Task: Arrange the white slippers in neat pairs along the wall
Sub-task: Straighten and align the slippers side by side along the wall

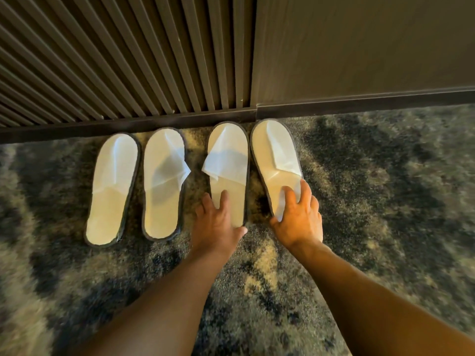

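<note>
Several white slippers with dark edging lie on the carpet, toes toward the wall. The left pair, one slipper [113, 188] and its mate [164, 183], lies untouched side by side. My left hand [218, 222] grips the heel of the third slipper [228, 160], fingers on the insole and thumb at the heel's edge. My right hand [298, 217] holds the heel of the fourth slipper [277, 155], which tilts slightly leftward at the toe. The uppers of the two middle slippers are creased and stick out sideways.
A dark baseboard [154, 123] runs along the foot of a ribbed slatted wall [128, 60] on the left and a plain panel [359, 47] on the right. Mottled dark and beige carpet [385, 188] covers the floor all around.
</note>
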